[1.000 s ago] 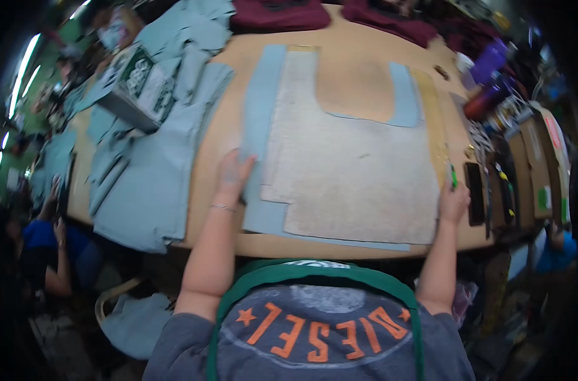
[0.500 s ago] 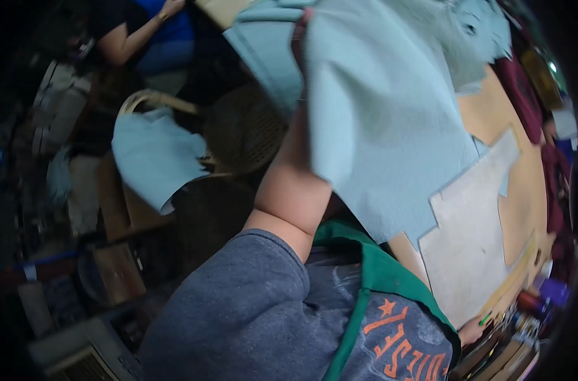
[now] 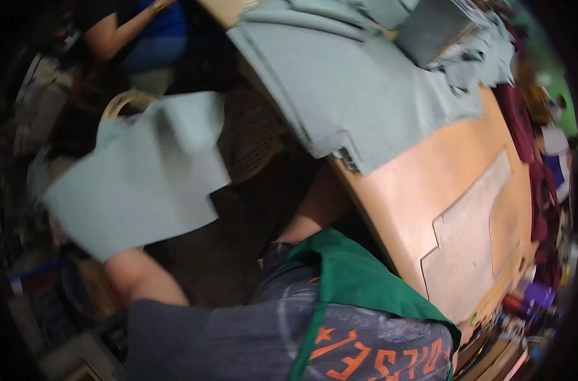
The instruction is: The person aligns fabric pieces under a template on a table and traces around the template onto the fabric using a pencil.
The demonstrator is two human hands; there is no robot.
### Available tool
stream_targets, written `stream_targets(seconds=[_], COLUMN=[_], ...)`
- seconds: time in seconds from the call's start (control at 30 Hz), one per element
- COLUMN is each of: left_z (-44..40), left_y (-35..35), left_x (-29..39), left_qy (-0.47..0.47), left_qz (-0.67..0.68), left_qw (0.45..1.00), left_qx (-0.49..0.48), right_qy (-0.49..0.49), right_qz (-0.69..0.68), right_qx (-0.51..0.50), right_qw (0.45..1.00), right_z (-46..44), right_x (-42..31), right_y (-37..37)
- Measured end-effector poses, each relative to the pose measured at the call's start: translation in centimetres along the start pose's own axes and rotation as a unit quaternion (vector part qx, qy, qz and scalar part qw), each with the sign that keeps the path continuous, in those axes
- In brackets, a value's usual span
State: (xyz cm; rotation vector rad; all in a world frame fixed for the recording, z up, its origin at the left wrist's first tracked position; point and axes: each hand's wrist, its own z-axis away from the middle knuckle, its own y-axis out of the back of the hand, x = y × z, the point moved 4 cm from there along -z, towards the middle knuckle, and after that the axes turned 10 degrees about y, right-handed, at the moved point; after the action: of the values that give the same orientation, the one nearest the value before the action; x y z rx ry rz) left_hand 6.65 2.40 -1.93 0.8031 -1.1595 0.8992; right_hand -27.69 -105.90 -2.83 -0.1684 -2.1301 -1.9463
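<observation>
Our left hand hides behind a thin, bendy blue-green sheet, its long way slanting up right; we can't tell its grip. Our right hand holds a green stick.

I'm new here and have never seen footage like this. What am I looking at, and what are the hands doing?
There is no robot here: a person works bare-handed, and a camera on their head looks forward and down. The left forearm leads behind a pale blue-green sheet, apparently held out beside the table; the sheet hides the hand. The right hand, at lower right, is beside something small and green, too small to make out. On the table lie a flat, pale, angular piece and more blue-green sheets with a box-like object on top.
</observation>
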Motion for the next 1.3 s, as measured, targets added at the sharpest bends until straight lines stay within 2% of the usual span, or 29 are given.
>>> stream_targets(seconds=[0.07, 0.17, 0.23, 0.33, 0.4, 0.47, 0.53, 0.6, 0.7, 0.8, 0.87, 1.0, 1.07, 1.13, 1.2, 1.23, 1.3], left_z=[-2.2, -3.1, -2.7, -0.2, 2.7, 6.5, 10.3, 12.5, 14.0, 12.5, 6.7, -1.1, -9.6, -11.6, -10.6, -10.5, -5.8], left_y=[3.3, 6.1, 5.6, 0.3, -5.5, -12.1, -18.2, -21.9, -24.8, -22.6, -18.5, -6.8, 1.5, 6.7, 8.8, 9.9, 6.6], left_x=[-2.0, -3.6, -3.4, -0.7, 2.0, 4.9, 7.3, 8.6, 9.6, 8.7, 7.0, 3.7, 0.3, -2.9, -6.5, -6.4, -4.3], left_qy=[0.058, 0.125, 0.141, 0.119, 0.094, 0.077, 0.072, 0.073, 0.067, 0.047, 0.066, 0.055, 0.087, 0.12, 0.158, 0.092, -0.043], left_qz=[-0.052, -0.095, -0.09, -0.033, 0.014, 0.065, 0.121, 0.156, 0.184, 0.197, 0.194, 0.078, 0.074, -0.085, -0.211, -0.288, -0.43], left_qw=[0.997, 0.988, 0.986, 0.988, 0.979, 0.955, 0.919, 0.907, 0.914, 0.909, 0.925, 0.993, 0.99, 0.989, 0.963, 0.953, 0.882], left_qx=[0.002, 0.005, -0.012, -0.093, -0.182, -0.279, -0.369, -0.384, -0.356, -0.364, -0.319, -0.075, -0.083, -0.021, -0.058, 0.026, 0.187], right_qy=[0.03, 0.001, -0.011, -0.036, -0.044, -0.029, -0.044, -0.066, -0.068, -0.075, -0.087, -0.09, -0.088, -0.089, -0.089, -0.088, -0.107], right_qz=[-0.009, -0.012, -0.009, -0.003, 0.0, 0.013, -0.018, -0.037, -0.02, -0.033, -0.041, -0.035, -0.028, -0.022, -0.016, -0.015, -0.017], right_qx=[-0.008, -0.036, -0.04, -0.044, -0.019, 0.02, 0.057, 0.075, 0.077, 0.078, 0.07, 0.05, 0.038, 0.026, 0.036, 0.04, 0.061], right_qw=[0.999, 0.999, 0.999, 0.998, 0.999, 0.999, 0.997, 0.994, 0.994, 0.994, 0.993, 0.994, 0.995, 0.995, 0.995, 0.995, 0.992], right_z=[-1.6, -0.4, 0.0, 0.7, 1.4, -0.7, -0.1, 0.7, -0.3, 0.2, 0.8, 0.3, 0.0, 0.7, -0.2, -0.7, 0.3], right_x=[1.7, 0.8, 0.6, -0.1, -0.5, 1.0, 0.8, 0.4, 1.5, 1.2, 0.6, 1.2, 1.3, 0.6, 1.7, 1.8, 0.8], right_y=[-2.0, -1.1, -1.0, -0.2, 0.1, -2.7, -2.6, -2.2, -3.6, -3.3, -2.5, -3.1, -3.5, -2.4, -3.4, -4.0, -2.8])
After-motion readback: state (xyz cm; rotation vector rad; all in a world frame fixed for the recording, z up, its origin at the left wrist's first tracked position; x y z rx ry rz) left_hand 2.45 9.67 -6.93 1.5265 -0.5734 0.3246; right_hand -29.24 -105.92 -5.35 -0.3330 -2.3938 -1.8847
